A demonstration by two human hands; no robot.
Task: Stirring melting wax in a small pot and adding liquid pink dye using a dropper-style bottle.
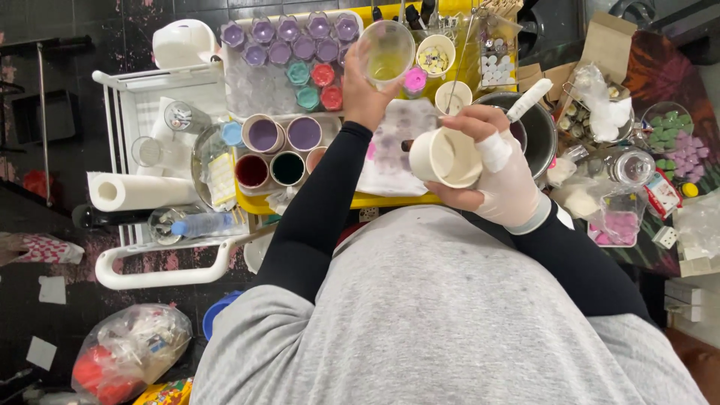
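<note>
Left hand (365,94) grips clear cup (386,52); gloved right hand (501,176) clasps white cup (444,157) over crowded yellow tray (390,200) edge.

Head-worn view, steeply downward, close.

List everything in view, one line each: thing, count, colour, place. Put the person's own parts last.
clear cup: one, clear with yellowish liquid, held up in left hand
white cup: one, white, in right hand
paint cups: about five, purple, red, dark green, on the yellow tray
small flower moulds: about a dozen, purple, teal, red, top of tray
metal bowl: one, silver, right of tray
paper towel roll: one, white, left
white rack: one, left
left hand: bare, black sleeve
right hand: white glove
</note>
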